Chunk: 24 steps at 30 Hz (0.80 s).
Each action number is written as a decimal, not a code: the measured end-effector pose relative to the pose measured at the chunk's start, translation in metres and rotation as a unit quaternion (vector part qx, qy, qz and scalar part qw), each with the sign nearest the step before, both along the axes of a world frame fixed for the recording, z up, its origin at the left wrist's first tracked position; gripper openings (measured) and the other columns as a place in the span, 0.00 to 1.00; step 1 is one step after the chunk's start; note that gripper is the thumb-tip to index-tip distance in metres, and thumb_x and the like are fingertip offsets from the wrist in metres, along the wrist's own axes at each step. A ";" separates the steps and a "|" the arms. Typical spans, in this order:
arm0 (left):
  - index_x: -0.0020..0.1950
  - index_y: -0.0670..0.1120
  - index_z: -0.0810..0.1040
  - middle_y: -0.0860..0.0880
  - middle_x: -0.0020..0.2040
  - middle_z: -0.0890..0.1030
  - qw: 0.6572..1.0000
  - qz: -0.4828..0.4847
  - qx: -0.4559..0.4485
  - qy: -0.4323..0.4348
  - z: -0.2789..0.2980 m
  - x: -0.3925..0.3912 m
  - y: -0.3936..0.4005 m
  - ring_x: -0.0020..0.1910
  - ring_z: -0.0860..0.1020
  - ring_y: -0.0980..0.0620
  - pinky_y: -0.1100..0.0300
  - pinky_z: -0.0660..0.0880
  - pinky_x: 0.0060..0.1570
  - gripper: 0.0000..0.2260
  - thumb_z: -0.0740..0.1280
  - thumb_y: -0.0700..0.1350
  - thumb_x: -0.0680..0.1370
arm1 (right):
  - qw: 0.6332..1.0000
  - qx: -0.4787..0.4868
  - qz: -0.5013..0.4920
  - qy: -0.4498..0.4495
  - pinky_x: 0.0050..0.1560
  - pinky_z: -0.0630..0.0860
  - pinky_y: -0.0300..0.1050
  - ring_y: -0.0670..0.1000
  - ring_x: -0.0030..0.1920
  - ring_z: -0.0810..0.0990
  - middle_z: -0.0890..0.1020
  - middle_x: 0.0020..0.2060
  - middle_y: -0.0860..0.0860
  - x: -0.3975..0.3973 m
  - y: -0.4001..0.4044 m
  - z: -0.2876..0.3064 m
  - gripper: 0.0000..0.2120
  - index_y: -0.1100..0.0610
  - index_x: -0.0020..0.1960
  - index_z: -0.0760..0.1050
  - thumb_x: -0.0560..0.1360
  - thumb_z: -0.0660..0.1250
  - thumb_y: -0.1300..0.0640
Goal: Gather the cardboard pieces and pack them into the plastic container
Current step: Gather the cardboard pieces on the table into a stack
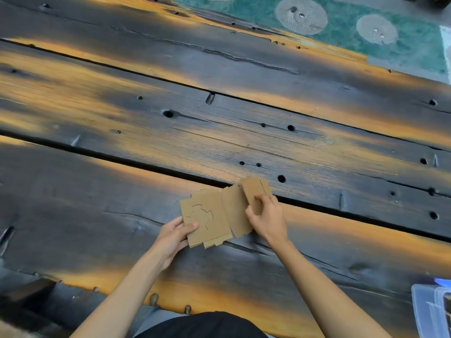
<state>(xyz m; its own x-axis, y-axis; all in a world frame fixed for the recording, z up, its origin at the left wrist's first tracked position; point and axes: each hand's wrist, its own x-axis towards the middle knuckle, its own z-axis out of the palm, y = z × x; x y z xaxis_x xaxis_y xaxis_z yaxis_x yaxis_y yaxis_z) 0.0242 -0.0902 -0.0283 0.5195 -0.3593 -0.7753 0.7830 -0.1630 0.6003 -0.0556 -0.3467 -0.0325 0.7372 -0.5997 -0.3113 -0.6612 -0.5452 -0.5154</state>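
Observation:
Several flat brown cardboard pieces (214, 215) lie fanned in a loose stack on the dark wooden table, just in front of me. My left hand (174, 236) grips the stack's near left corner, thumb on top of a piece with curved cut lines. My right hand (267, 218) pinches a smaller cardboard piece (255, 189) at the stack's far right end. The clear plastic container (432, 311) sits at the bottom right edge of the view, only partly visible, well apart from both hands.
The table (219, 118) is made of dark scorched planks with orange patches, deep gaps between boards and several holes. A green patterned rug (341, 32) lies on the floor beyond the far edge. The near table edge runs close to my body.

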 end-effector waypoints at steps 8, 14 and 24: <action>0.66 0.45 0.80 0.47 0.59 0.87 0.999 0.014 -0.031 0.016 0.000 -0.005 -0.011 0.58 0.85 0.48 0.60 0.83 0.48 0.15 0.71 0.40 0.79 | 0.979 -0.034 -0.105 -0.172 0.54 0.79 0.47 0.52 0.49 0.83 0.86 0.49 0.53 -0.015 -0.033 0.026 0.08 0.59 0.56 0.84 0.79 0.69 0.61; 0.67 0.43 0.79 0.45 0.60 0.86 0.997 0.030 -0.060 0.035 -0.003 -0.009 -0.017 0.60 0.84 0.46 0.57 0.83 0.53 0.17 0.72 0.40 0.78 | 0.936 0.076 -0.256 -0.228 0.55 0.80 0.45 0.48 0.50 0.84 0.87 0.49 0.50 -0.025 -0.051 0.043 0.08 0.55 0.56 0.85 0.80 0.70 0.57; 0.68 0.41 0.77 0.42 0.62 0.85 0.992 0.043 -0.106 0.060 -0.006 -0.007 -0.022 0.61 0.83 0.44 0.54 0.83 0.54 0.23 0.75 0.40 0.74 | 0.838 0.358 -0.344 -0.229 0.57 0.80 0.45 0.46 0.53 0.85 0.88 0.51 0.48 -0.032 -0.013 0.039 0.08 0.52 0.55 0.85 0.77 0.74 0.60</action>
<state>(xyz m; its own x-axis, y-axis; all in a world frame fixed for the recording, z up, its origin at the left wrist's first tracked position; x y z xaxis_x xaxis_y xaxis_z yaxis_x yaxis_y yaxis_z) 0.0171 -0.1126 -0.0346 0.4631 -0.4798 -0.7452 0.8567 0.0267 0.5152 -0.0880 -0.3600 0.0070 0.4342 -0.7121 -0.5517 -0.3366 0.4398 -0.8326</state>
